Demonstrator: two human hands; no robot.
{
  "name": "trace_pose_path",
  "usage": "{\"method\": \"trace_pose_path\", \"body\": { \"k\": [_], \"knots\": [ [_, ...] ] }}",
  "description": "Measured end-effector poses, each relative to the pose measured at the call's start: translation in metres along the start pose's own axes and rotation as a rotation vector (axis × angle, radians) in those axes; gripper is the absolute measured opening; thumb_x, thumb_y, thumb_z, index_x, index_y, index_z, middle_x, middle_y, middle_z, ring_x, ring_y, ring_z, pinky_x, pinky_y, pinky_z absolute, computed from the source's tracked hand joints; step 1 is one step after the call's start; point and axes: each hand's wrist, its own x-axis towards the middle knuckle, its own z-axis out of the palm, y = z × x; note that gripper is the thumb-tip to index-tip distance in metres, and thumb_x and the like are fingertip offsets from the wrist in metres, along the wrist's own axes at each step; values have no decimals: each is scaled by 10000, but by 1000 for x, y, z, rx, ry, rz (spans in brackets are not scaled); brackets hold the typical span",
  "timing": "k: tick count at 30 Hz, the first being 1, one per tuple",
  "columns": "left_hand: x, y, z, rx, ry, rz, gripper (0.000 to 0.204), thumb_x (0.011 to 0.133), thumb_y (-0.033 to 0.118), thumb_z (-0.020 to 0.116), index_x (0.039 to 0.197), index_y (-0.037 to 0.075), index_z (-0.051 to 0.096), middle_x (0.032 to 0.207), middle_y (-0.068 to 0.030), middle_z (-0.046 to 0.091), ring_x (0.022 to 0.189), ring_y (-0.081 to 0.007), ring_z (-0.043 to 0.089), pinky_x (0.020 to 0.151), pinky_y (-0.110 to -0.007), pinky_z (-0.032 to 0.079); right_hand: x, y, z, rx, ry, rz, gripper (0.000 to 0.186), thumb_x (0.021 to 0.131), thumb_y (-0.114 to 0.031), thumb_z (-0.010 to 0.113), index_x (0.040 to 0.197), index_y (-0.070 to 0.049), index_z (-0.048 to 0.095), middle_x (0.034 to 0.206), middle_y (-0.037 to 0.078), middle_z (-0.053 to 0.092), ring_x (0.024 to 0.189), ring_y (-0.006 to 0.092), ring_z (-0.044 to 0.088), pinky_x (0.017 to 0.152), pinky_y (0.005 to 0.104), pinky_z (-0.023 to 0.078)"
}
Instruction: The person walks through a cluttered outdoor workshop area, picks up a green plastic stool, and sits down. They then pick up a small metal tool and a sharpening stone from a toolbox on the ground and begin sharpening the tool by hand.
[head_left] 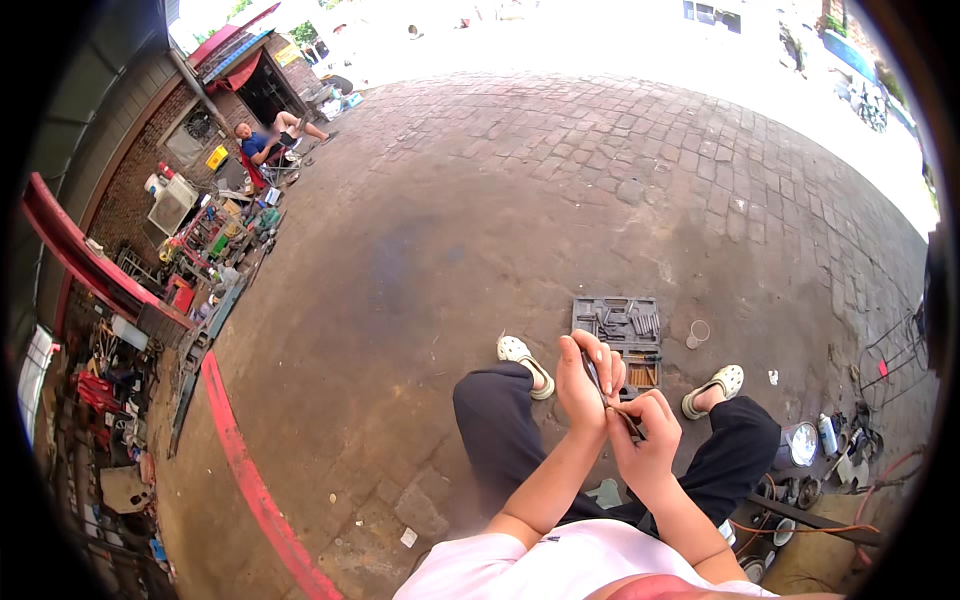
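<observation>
My left hand point(578, 392) is raised in front of my lap, its fingers closed round a thin, dark, strip-like thing point(595, 374). Just beside it, my right hand point(650, 436) pinches the lower end of what seems to be the same thing. Most of it is hidden by my fingers, so its kind cannot be made out. Beyond my hands, a dark tool case point(588, 304) lies open on the ground between my feet, with several metal tools in its moulded slots. My hands partly cover its near half, where orange-brown pieces show.
A clear cup point(698, 334) stands right of the case. By my right leg are a metal can point(799, 446), a spray bottle point(827, 435), and cables. A red rail point(250, 480) runs along the left, before piled tools and scrap. A person point(262, 148) sits far left.
</observation>
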Motion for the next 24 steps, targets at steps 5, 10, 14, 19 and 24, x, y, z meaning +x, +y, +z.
{"method": "trace_pose_path", "body": {
  "k": [5,10,14,19,24],
  "knots": [
    [-3,-8,-1,-7,-5,0,457,1033,473,333,763,112,408,475,12,326,377,-88,244,366,-249,209,-5,3,-8,7,-6,22,147,749,36,721,822,-9,602,706,83,537,565,183,547,512,278,433],
    [-7,-11,4,-18,-9,-49,468,1019,483,378,757,98,421,483,8,333,384,-92,262,372,-259,222,-4,3,-10,22,38,3,148,749,39,716,818,-11,595,707,88,538,575,196,551,520,286,438],
    [-6,-11,6,13,-32,-44,464,1022,479,370,753,104,422,476,7,333,383,-91,258,367,-253,226,-3,1,-12,25,47,18,145,752,37,713,813,-9,589,707,88,534,596,205,556,539,289,444],
    [-1,-16,3,21,-8,-63,457,1035,457,342,750,109,420,466,9,324,378,-89,250,355,-246,223,-4,7,-11,39,29,51,136,764,29,708,817,-5,587,714,92,535,599,200,544,539,287,432],
    [0,-21,2,41,4,-80,451,1044,440,325,750,110,420,468,9,322,377,-92,254,352,-245,227,-5,13,-11,66,42,89,125,775,24,698,827,3,586,727,95,537,610,193,541,545,283,425]
  ]
}}
